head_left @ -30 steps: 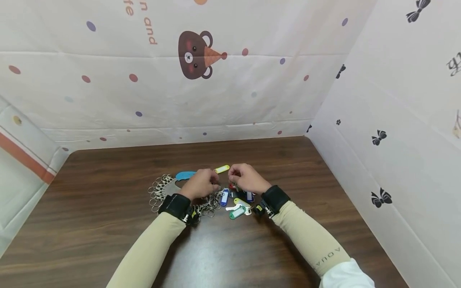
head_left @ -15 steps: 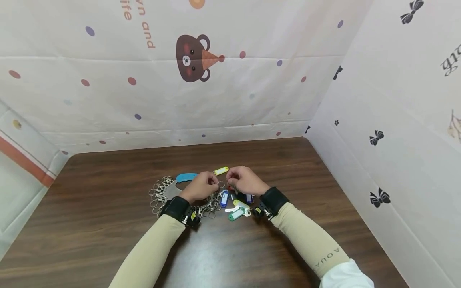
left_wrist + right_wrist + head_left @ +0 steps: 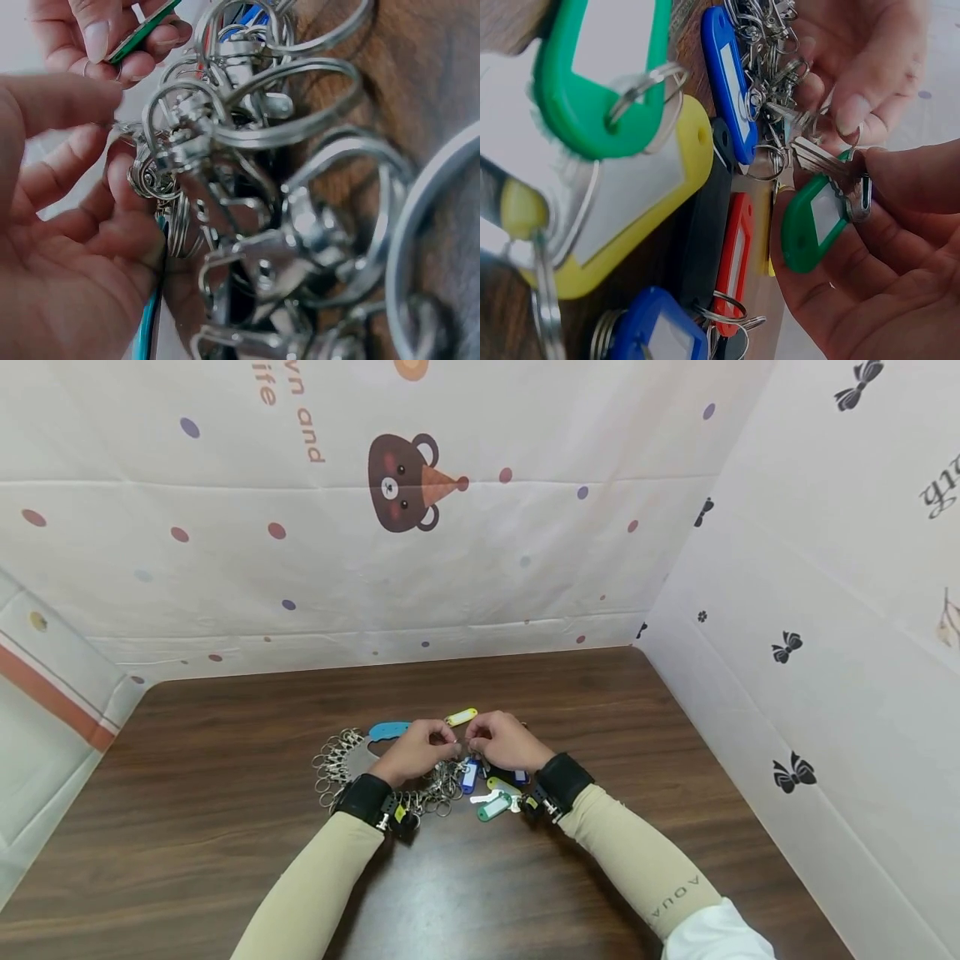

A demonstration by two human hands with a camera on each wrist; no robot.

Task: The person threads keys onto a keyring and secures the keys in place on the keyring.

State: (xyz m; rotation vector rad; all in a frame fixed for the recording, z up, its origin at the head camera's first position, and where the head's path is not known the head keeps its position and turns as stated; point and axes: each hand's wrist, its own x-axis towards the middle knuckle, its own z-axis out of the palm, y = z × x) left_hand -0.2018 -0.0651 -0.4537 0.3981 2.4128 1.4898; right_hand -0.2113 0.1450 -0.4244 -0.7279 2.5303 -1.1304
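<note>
My left hand (image 3: 418, 749) pinches a small metal ring (image 3: 858, 135) between thumb and fingers, close to the hanging clips. Facing it, fingertips nearly touching, my right hand (image 3: 510, 742) holds a green key tag (image 3: 802, 232) with a silver key (image 3: 821, 159) across it. The ring lies between both hands' fingertips; whether it is joined to the tag cannot be told. Below and around the left hand spreads a grey metal plate (image 3: 357, 761) with a blue handle (image 3: 388, 731). Metal clips with rings (image 3: 289, 135) line its edge, partly covered by the hand.
Near the right hand lie a blue tag (image 3: 470, 776), a green tag (image 3: 494, 807), a black tag (image 3: 696, 240) and a red tag (image 3: 739, 255). Behind the hands is a yellow tag (image 3: 461, 717). The brown table (image 3: 225, 843) meets printed sheets at the back and right.
My right hand has shifted left toward the left hand, closing the gap between the fingertips. The ring seen at the left fingertips half a second ago is now mostly covered in the head view.
</note>
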